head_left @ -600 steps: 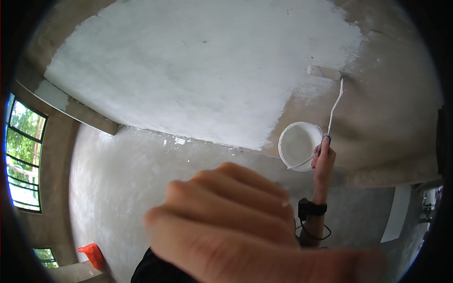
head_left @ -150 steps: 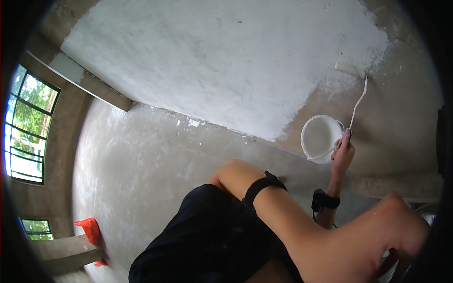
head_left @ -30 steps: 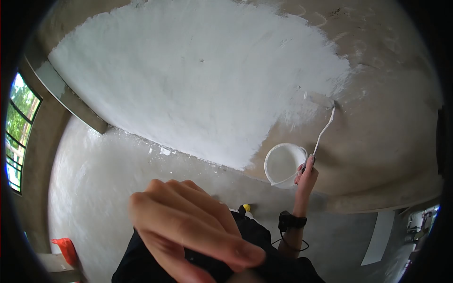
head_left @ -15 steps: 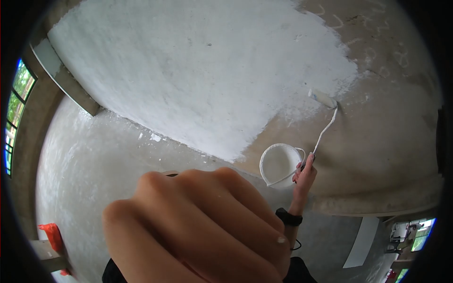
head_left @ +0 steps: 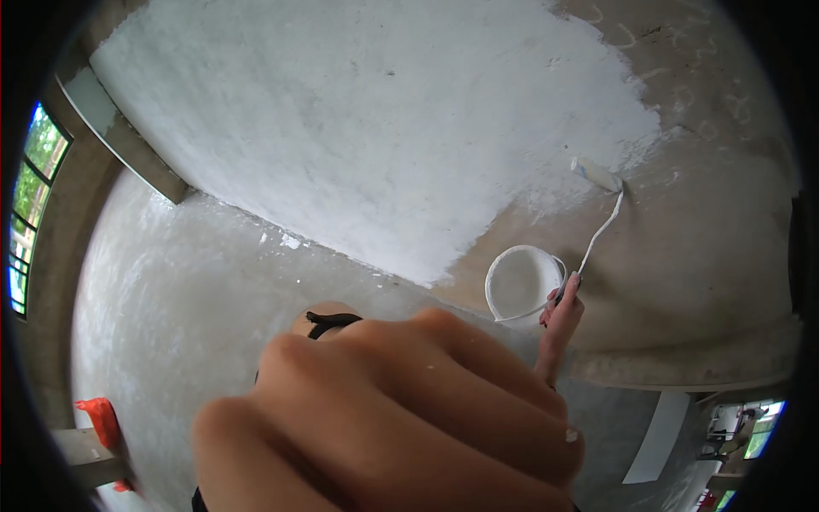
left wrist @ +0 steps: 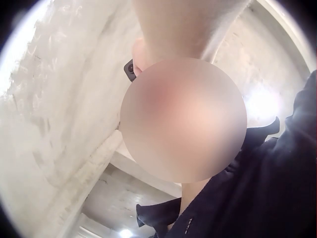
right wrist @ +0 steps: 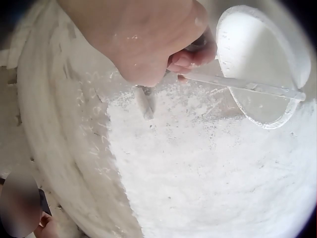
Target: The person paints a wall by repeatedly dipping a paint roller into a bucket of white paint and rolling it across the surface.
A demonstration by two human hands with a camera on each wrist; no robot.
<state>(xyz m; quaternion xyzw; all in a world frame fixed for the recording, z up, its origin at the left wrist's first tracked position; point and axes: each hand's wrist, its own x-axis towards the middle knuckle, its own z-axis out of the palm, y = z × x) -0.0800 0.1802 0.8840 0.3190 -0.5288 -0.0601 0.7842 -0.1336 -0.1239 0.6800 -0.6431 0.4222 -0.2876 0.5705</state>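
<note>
Right hand [head_left: 563, 314] grips roller [head_left: 595, 175] and, it seems, handle [right wrist: 247, 86] of bucket [right wrist: 237, 44]. Roller near wall [head_left: 324, 128]; can't tell if touching. Bucket just beside hand. Left hand [head_left: 384, 418] up close, fingers bent, maybe holding something; can't tell. If right fingers slip, bucket may tip.

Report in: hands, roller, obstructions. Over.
Right hand grips paint roller, bucket alongside. Roller near ragged edge of white paint, wall contact unclear. Left hand blocks head view's lower middle, what it holds unseen.
</note>
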